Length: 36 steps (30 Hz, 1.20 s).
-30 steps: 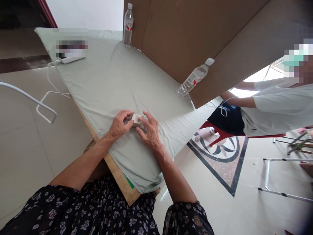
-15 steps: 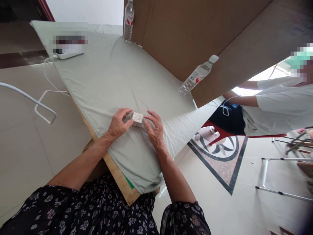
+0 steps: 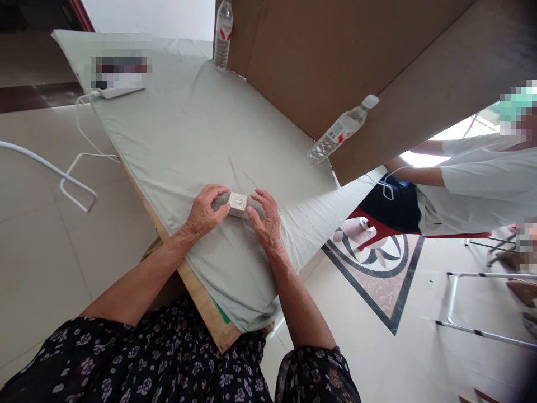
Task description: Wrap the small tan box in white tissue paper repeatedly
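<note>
Pinching from both ends: small pale block caught between the left hand, fingers curled over its left end with the thumb laid across the top, and the right hand, fingertips pressed against its right end. Held very low over the grey-green cloth, possibly resting on it; hard to tell from this angle. Placed near the near edge of the table and close to the body, both forearms reaching in over that edge, likely for steadiness, marked face turned up toward the eyes.

Spread flat over a wooden board and draped off the near corner, that cloth: a soft, even bed under the hands. Stood on edge along the right side, a large cardboard sheet, walling the surface off from the room beyond. Upright at the far corner against the cardboard, one water bottle; further right, a second water bottle, propped against the cardboard. Both well apart from the hands and out of their way.

Parked at the far left corner, a white device, with its white cable trailing off the edge toward the floor.

Beyond the cardboard on the right, a seated person in a white shirt, hands nowhere near the block
</note>
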### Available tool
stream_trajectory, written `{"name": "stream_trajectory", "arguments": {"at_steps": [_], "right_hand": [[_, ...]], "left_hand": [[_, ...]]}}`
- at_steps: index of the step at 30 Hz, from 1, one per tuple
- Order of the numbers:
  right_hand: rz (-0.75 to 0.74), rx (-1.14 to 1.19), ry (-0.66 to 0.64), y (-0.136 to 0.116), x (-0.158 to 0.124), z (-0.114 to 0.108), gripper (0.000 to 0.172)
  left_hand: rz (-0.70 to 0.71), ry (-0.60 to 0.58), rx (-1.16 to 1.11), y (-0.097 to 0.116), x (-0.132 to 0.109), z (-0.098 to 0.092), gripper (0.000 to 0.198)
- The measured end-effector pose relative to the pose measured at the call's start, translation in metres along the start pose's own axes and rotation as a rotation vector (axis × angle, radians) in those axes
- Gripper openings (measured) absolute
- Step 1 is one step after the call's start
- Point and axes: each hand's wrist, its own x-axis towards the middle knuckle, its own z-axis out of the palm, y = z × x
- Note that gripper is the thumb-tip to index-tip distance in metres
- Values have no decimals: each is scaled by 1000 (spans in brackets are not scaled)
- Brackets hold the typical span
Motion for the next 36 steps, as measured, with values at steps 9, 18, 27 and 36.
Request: {"name": "stream_trajectory", "arguments": {"at_steps": [9,18,27,36], "right_hand": [[-62,-43,-45,-6,-1,0,29],[-150,-184,-38,-4,-2,4,22],[-198,-214,-21,-3,-4,6,20],[-206,-203,-49,-9,-6,4,17]], "left_hand": [[-4,-20,16,-1,0,0,35],[3,-20,14,-1,0,1,35],[4,-28,20,-2,0,2,35],[9,-28,19,-2,0,2,35]]}}
